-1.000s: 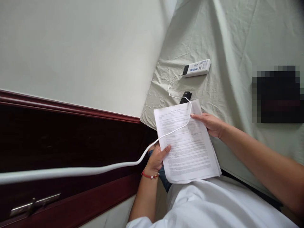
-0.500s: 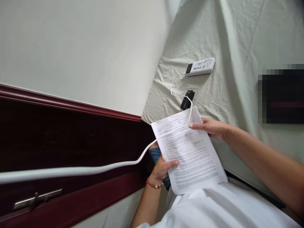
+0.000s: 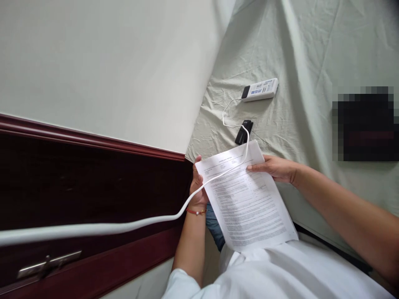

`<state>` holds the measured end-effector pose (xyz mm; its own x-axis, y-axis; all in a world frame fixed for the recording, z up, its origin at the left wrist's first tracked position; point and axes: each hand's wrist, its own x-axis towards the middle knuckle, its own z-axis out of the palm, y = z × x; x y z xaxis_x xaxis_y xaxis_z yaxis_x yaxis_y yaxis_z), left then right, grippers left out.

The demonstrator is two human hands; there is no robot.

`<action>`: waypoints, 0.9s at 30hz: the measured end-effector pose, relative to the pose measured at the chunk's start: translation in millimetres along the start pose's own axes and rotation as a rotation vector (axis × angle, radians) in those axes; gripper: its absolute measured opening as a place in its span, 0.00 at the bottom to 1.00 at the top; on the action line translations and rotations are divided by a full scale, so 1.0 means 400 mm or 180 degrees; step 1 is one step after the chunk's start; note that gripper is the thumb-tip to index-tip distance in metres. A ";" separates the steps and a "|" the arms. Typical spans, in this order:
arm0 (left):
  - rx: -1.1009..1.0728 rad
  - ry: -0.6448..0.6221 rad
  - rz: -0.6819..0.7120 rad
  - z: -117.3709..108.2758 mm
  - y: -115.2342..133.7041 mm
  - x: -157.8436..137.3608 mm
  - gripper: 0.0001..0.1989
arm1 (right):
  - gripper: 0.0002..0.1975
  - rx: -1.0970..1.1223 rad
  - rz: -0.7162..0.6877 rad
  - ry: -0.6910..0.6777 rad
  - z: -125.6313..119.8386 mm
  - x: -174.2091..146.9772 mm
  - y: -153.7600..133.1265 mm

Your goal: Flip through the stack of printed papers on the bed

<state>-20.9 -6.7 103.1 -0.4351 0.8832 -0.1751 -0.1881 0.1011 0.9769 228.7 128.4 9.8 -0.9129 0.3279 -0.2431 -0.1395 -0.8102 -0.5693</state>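
Note:
I hold a stack of printed white papers (image 3: 249, 203) over my lap, tilted toward the lower right. My left hand (image 3: 197, 185), with a red bead bracelet on the wrist, grips the stack's upper left edge from behind. My right hand (image 3: 274, 168) pinches the upper right edge, thumb on top of the page. A white cable (image 3: 131, 226) crosses in front of the papers and runs up to a small black device (image 3: 243, 131) on the bed.
A white remote control (image 3: 259, 89) lies on the wrinkled pale green bedsheet (image 3: 311, 50). A dark red wooden headboard (image 3: 77, 182) with a metal fitting fills the left. A pale wall is above it. A blurred dark patch sits at the right.
My left hand slid from the papers' lower left edge up to the upper left corner. The stack shifted slightly down and right; my right hand stayed on its edge.

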 end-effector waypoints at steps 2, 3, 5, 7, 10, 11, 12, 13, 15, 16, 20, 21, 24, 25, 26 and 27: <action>-0.0199 -0.0203 0.0088 0.026 0.015 0.039 0.37 | 0.19 -0.0018 0.0008 -0.0072 -0.006 0.002 0.002; -0.0234 -0.0292 0.0085 0.035 0.019 0.053 0.36 | 0.20 -0.0024 -0.0017 -0.0093 -0.009 0.003 0.003; -0.0170 -0.0383 0.0066 0.045 0.019 0.070 0.30 | 0.21 -0.0075 -0.0061 -0.0142 -0.014 0.005 0.003; -0.0013 -0.0350 0.0061 0.044 0.010 0.075 0.24 | 0.21 -0.0167 -0.0086 -0.0131 -0.019 0.006 0.001; 0.0095 -0.0195 -0.0005 0.034 -0.010 0.072 0.20 | 0.22 -0.0252 -0.0179 -0.0012 -0.025 0.012 -0.007; 0.0071 -0.0142 -0.0032 0.031 -0.014 0.069 0.19 | 0.23 -0.0277 -0.0274 0.0093 -0.027 0.014 -0.011; 0.0035 -0.0096 -0.0051 0.031 -0.017 0.066 0.18 | 0.23 -0.0319 -0.0395 0.0229 -0.028 0.017 -0.014; -0.0002 -0.0058 -0.0057 0.031 -0.018 0.064 0.18 | 0.23 -0.0376 -0.0524 0.0386 -0.029 0.019 -0.017; -0.0045 0.0001 -0.0090 0.037 -0.015 0.061 0.18 | 0.24 -0.0500 -0.0724 0.0649 -0.030 0.023 -0.020; -0.0043 0.0030 -0.0131 0.041 -0.012 0.061 0.21 | 0.25 -0.0537 -0.0766 0.0700 -0.029 0.023 -0.020; 0.0091 0.0228 -0.0435 0.051 -0.017 0.068 0.28 | 0.20 -0.1123 -0.0799 0.1028 -0.022 0.023 -0.026; 0.0159 0.0294 -0.0531 0.050 -0.024 0.070 0.26 | 0.20 -0.1538 -0.0815 0.1265 -0.019 0.024 -0.030; 0.0363 0.0443 -0.0855 0.041 -0.061 0.072 0.24 | 0.24 -0.2860 -0.0807 0.1978 -0.015 0.027 -0.041; 0.0401 0.0472 -0.0952 0.037 -0.074 0.071 0.23 | 0.24 -0.3125 -0.0765 0.2092 -0.015 0.029 -0.044; 0.0423 0.0490 -0.1045 0.033 -0.087 0.070 0.23 | 0.24 -0.3280 -0.0704 0.2145 -0.016 0.030 -0.046; 0.0435 0.0492 -0.1138 0.031 -0.099 0.069 0.23 | 0.24 -0.3345 -0.0635 0.2168 -0.018 0.031 -0.047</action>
<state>-14.7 19.3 61.1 -0.4927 0.7032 -0.5126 -0.2373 0.4581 0.8566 222.8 151.2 12.0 -0.4860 0.8352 -0.2572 0.4045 -0.0459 -0.9134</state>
